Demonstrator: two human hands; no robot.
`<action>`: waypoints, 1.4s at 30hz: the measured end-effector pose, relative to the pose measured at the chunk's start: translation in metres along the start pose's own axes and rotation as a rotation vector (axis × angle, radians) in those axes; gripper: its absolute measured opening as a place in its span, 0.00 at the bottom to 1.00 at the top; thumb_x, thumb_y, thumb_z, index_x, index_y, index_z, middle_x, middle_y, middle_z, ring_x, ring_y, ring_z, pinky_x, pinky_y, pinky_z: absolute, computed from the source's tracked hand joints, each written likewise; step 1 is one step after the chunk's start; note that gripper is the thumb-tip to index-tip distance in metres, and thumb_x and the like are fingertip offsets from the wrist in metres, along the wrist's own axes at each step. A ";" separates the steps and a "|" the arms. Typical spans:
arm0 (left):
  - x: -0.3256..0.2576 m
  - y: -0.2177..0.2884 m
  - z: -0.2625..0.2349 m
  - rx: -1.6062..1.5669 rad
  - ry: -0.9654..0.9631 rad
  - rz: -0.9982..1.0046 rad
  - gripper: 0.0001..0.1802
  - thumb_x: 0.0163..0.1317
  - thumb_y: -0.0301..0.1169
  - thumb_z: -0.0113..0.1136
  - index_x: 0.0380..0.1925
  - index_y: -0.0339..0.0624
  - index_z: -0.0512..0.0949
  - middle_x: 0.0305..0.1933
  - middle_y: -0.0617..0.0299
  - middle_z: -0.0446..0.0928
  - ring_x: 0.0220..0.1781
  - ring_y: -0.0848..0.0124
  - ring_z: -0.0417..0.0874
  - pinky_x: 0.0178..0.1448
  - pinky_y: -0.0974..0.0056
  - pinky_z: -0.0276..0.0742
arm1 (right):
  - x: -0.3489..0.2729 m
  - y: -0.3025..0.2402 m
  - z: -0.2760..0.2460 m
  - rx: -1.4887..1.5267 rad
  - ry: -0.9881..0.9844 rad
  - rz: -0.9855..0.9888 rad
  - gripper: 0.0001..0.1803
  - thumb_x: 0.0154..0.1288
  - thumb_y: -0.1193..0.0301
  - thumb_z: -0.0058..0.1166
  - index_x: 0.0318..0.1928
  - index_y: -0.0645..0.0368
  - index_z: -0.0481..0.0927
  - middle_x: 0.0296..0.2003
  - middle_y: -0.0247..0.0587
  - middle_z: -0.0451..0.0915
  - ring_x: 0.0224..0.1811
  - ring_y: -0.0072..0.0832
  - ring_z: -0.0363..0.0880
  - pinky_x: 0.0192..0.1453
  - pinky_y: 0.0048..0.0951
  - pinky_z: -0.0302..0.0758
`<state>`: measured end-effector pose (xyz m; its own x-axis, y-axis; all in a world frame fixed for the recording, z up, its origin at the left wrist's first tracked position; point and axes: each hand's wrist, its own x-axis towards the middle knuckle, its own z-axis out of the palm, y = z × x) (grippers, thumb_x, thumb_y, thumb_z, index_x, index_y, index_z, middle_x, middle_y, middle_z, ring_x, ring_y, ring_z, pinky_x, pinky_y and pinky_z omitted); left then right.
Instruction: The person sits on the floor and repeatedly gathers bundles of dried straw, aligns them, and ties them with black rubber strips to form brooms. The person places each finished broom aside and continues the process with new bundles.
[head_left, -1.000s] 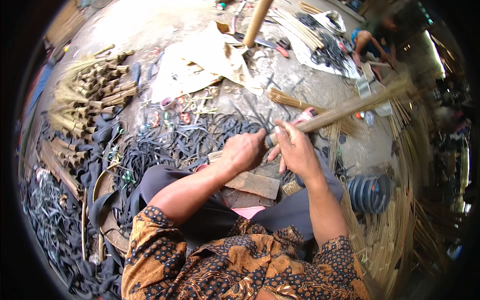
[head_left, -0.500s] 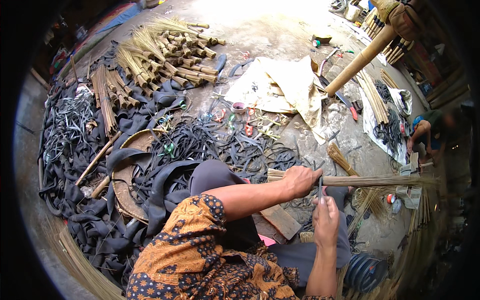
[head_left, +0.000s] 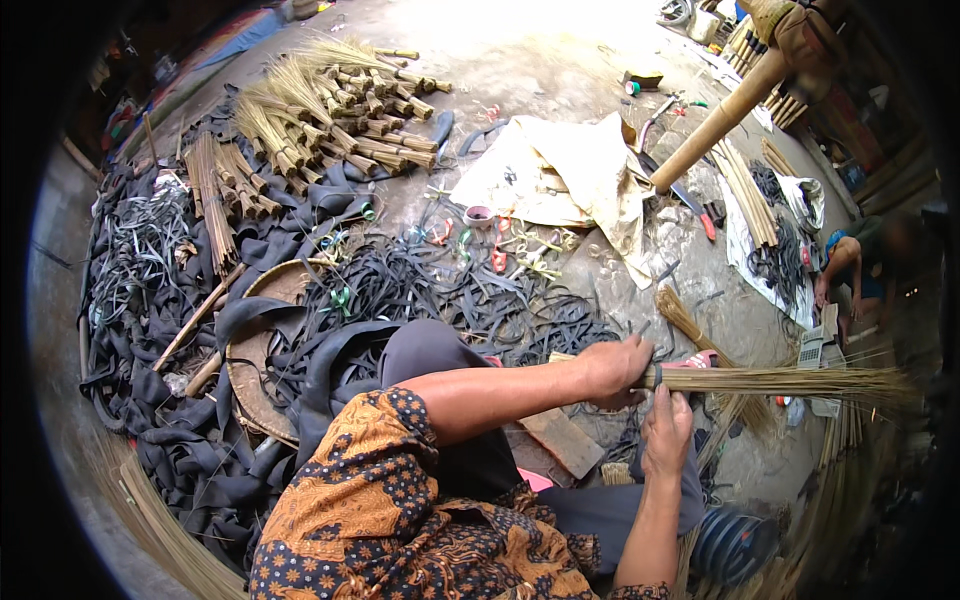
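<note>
A long bundle of thin broom bristles (head_left: 770, 379) lies crosswise over my lap, its frayed tips to the right. My left hand (head_left: 614, 371) is closed round its butt end. A black rubber strip (head_left: 658, 376) goes round the bundle just right of that hand. Directly below the strip, my right hand (head_left: 666, 430) is closed, thumb and fingertips up against it. The strip's tail is mostly hidden by my fingers. Behind the held bundle, another tied bristle bundle (head_left: 685, 318) lies on the floor.
Tied bristle bundles (head_left: 340, 115) are piled at the far left. Black rubber strips (head_left: 400, 285) tangle around a round woven tray (head_left: 248, 350). A wooden block (head_left: 562, 444) lies by my legs. A bamboo pole (head_left: 722, 122) slants at the right; another person (head_left: 845, 265) crouches beyond.
The bundle has turned, and its tips have swung slightly right and down. My right hand has risen to the bundle from the pulled-down strip; my left hand's grip has shifted.
</note>
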<state>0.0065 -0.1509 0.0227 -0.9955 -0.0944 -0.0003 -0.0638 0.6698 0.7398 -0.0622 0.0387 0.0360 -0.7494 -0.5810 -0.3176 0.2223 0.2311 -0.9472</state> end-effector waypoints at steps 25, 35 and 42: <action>-0.013 0.031 -0.033 -1.139 -0.510 -0.049 0.26 0.74 0.54 0.63 0.43 0.38 0.81 0.27 0.65 0.79 0.28 0.78 0.81 0.30 0.73 0.78 | -0.010 -0.009 -0.057 -0.617 -0.165 -0.613 0.07 0.78 0.72 0.53 0.41 0.63 0.77 0.31 0.35 0.75 0.36 0.27 0.76 0.41 0.31 0.74; -0.010 0.028 -0.022 -0.195 -0.177 -0.018 0.23 0.70 0.49 0.66 0.36 0.35 0.81 0.28 0.48 0.84 0.30 0.49 0.85 0.35 0.51 0.76 | -0.020 -0.087 -0.049 -1.231 -0.340 -0.357 0.17 0.70 0.68 0.64 0.55 0.60 0.80 0.45 0.54 0.83 0.46 0.52 0.85 0.48 0.45 0.81; -0.007 0.032 -0.018 -0.095 -0.122 -0.001 0.22 0.68 0.48 0.63 0.39 0.36 0.80 0.33 0.43 0.84 0.40 0.43 0.86 0.43 0.44 0.80 | 0.002 -0.108 -0.015 -1.293 -0.223 -0.815 0.20 0.68 0.71 0.62 0.59 0.56 0.78 0.41 0.46 0.82 0.41 0.47 0.86 0.44 0.45 0.83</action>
<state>0.0132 -0.1425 0.0582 -0.9969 -0.0013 -0.0784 -0.0637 0.5965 0.8001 -0.0972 0.0246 0.1385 -0.2633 -0.9548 0.1377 -0.9490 0.2307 -0.2150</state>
